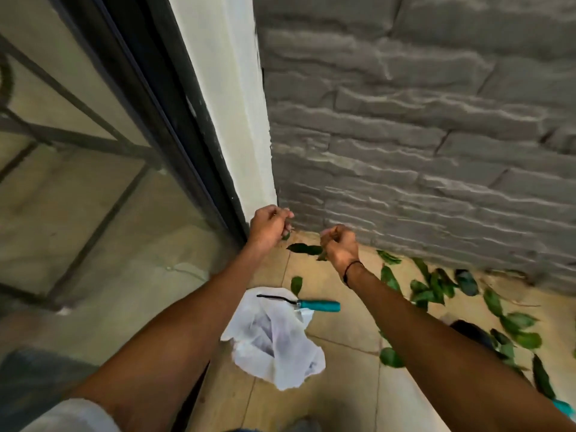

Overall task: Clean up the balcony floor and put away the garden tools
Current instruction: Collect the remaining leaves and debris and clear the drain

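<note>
Down by my feet, on the tan floor tiles point(343, 385), I see a crumpled white plastic bag point(274, 341). Just past it lies a small garden tool point(299, 302) with a teal handle and a thin black metal end — that end rests over the top edge of the bag. Green leaves point(436, 288) are spread over the tiles to my right, along the bottom of the grey stone wall point(420, 135). One more leaf point(296, 284) sits alone just past the bag.

Farther out, both my arms reach forward. My left hand point(268, 227) is curled, and a bit of green peeks out under its fingers — I think it holds a small leaf, but I cannot tell for sure. My right hand point(339, 246) is curled into a fist too, with a bit of leaf at its lower edge, and a dark band sits on that wrist. A big dark leaf point(304, 248) lies on the floor between the two hands.

To my left stands a glass door with a black frame point(162, 120), and beside it a white post point(237, 120) meets the stone wall.
</note>
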